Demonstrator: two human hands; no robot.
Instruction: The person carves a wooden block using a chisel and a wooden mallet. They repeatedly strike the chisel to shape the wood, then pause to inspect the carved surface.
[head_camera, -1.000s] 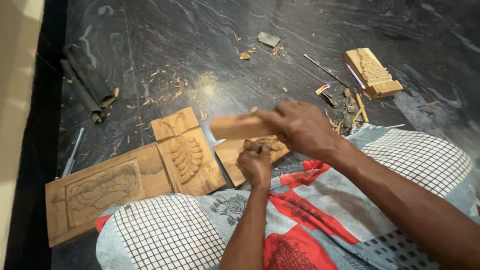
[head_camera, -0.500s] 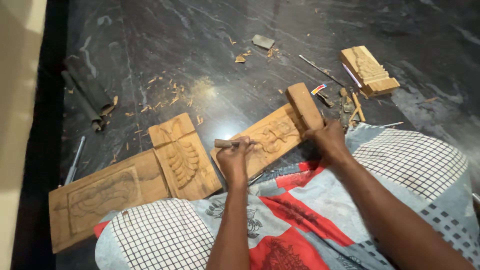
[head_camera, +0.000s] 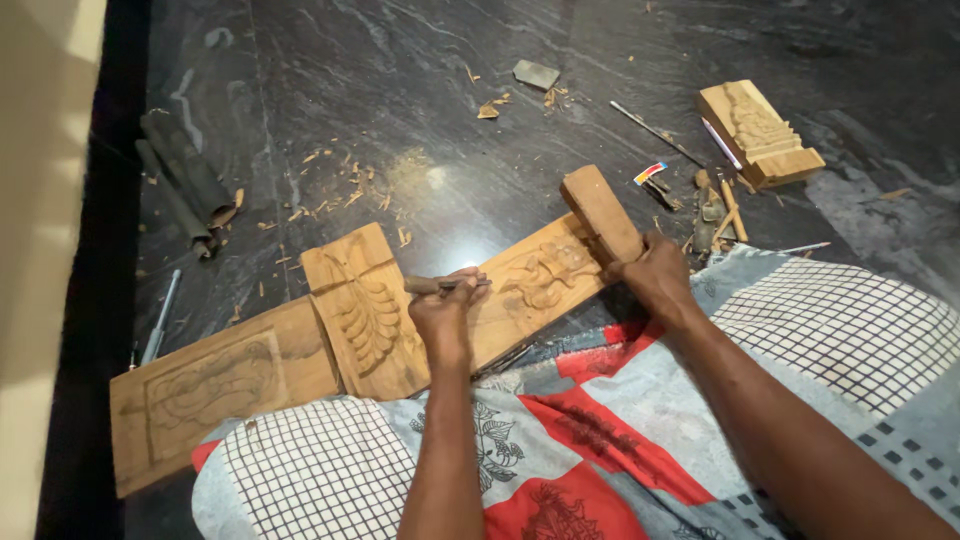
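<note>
Carved panel (head_camera: 545, 285) flat on the floor, against the lap cloth (head_camera: 560, 440): stiff wood, fairly heavy, relief looks chip-prone, so hold by the plain edges. Mallet (head_camera: 600, 212) rests on the panel's right end, right hand (head_camera: 655, 275) clamped on it. Left hand (head_camera: 442, 312) closed round a thin chisel (head_camera: 440, 285) over the panel's left part; tip contact unclear.

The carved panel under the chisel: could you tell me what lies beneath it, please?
The carved panel lies on dark stone floor, its near edge over the patterned cloth. The left hand hides part of it.
</note>
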